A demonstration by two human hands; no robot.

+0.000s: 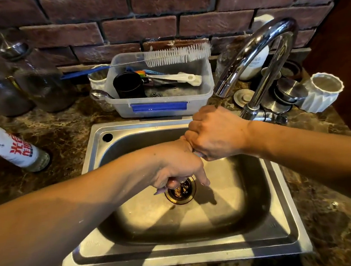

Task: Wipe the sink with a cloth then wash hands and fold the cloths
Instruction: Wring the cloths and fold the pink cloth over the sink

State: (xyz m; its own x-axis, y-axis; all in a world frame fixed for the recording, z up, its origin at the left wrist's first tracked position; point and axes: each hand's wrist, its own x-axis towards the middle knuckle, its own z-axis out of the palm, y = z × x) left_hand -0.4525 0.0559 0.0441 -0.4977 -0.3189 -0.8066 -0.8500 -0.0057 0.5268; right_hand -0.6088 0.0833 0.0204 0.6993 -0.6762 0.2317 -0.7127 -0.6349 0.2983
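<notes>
Over the steel sink, both hands grip one twisted cloth. My left hand curls round its lower end, where a purple tip of the cloth pokes out just above the drain. My right hand is fisted round the upper end, knuckles up, pressed against the left hand. Most of the cloth is hidden inside the two fists. The chrome faucet arches over from the back right; no water is seen running.
A clear plastic tub with a white brush, black cup and utensils stands behind the sink. Glass jars and a white bottle are at left. A white ribbed cup, metal lids and a soap bottle stand at right. Brick wall behind.
</notes>
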